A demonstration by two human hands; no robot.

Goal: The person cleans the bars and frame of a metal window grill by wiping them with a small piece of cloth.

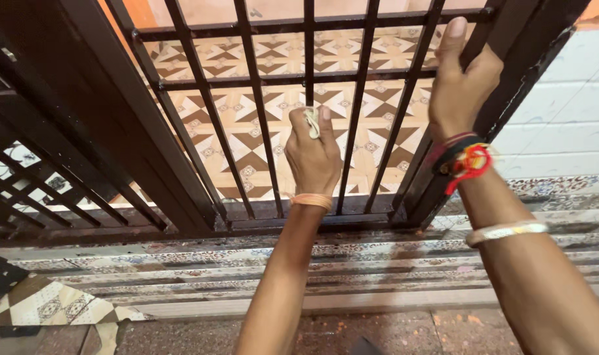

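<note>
— Left hand (314, 161): fingers closed around a small pale cloth (311, 122), pressed to an upright bar of the dark metal gate (260, 79) near its middle.

— And the right hand (458, 82)?

— Fingers clamped on the gate's frame edge at top right. The cloth looks soft and light, best bunched in the fist; the gate seems stiff and heavy, best held by its frame. Patterned floor tiles (247, 141) show behind

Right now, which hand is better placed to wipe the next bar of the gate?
Left, probably. The left hand already holds the small cloth pressed against a middle bar of the dark metal gate. The right hand only grips the gate's edge frame, with no cloth.
</note>
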